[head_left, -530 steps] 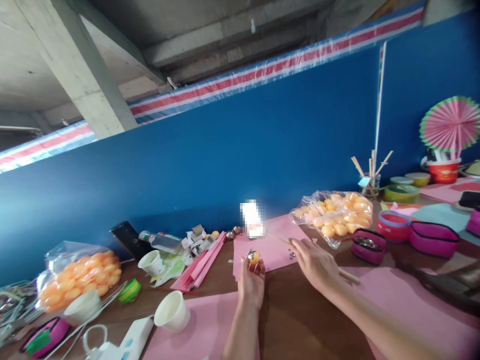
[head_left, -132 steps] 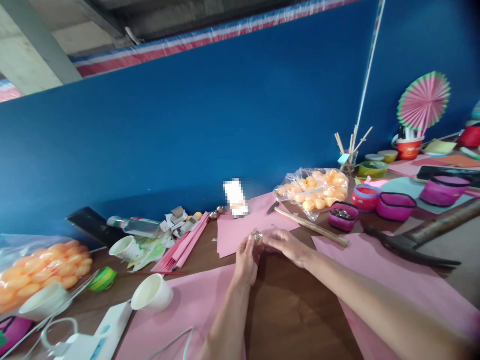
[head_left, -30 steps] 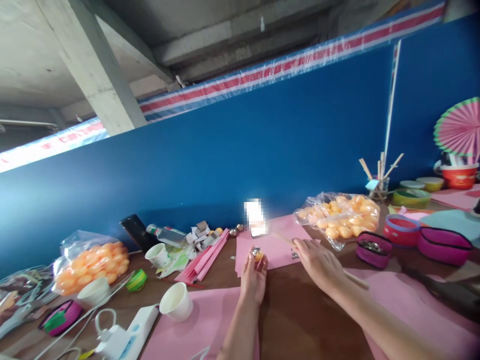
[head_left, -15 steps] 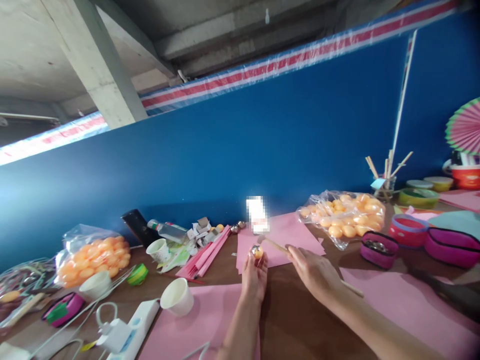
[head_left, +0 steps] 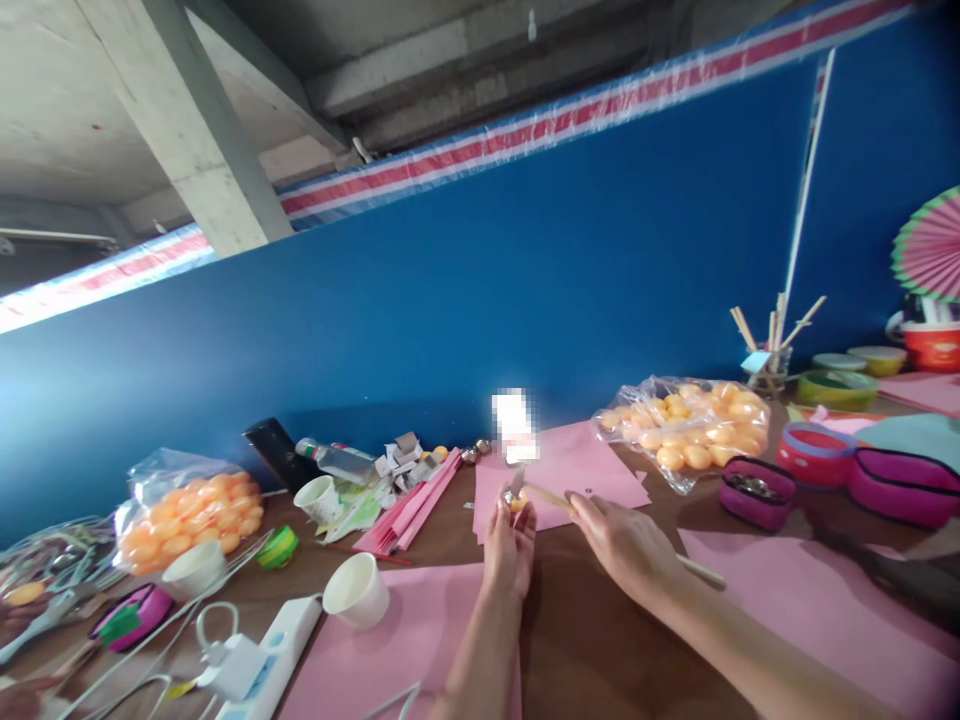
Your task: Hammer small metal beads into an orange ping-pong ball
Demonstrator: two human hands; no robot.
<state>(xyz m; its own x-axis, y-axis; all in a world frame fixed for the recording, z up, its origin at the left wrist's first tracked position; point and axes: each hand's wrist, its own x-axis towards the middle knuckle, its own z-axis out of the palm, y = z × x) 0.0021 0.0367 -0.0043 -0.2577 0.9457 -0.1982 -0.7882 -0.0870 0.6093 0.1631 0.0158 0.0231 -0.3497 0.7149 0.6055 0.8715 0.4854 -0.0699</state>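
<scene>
My left hand (head_left: 511, 545) is closed around a small yellow-orange ball (head_left: 517, 503) with a shiny silvery patch on top, held above the table's middle. My right hand (head_left: 619, 535) grips a long wooden-handled tool (head_left: 551, 495) with a small grey tip; its back end sticks out behind the hand. The tip meets or overlaps the ball's upper side; whether it touches is too small to tell. Beneath and behind the hands lies a pink paper sheet (head_left: 585, 460). Several shiny silvery balls (head_left: 469, 455) rest by its left edge.
Bags of orange balls lie left (head_left: 195, 515) and right (head_left: 690, 430). A paper cup (head_left: 357, 590) and power strip (head_left: 281, 640) stand front left. Purple fabric containers (head_left: 757, 495) sit at right. A blue partition (head_left: 450, 300) rises behind the table.
The tool's tip has moved slightly left and down, from beside the ball onto its upper side. Both hands stay nearly in place. At the far left edge, items have shifted.
</scene>
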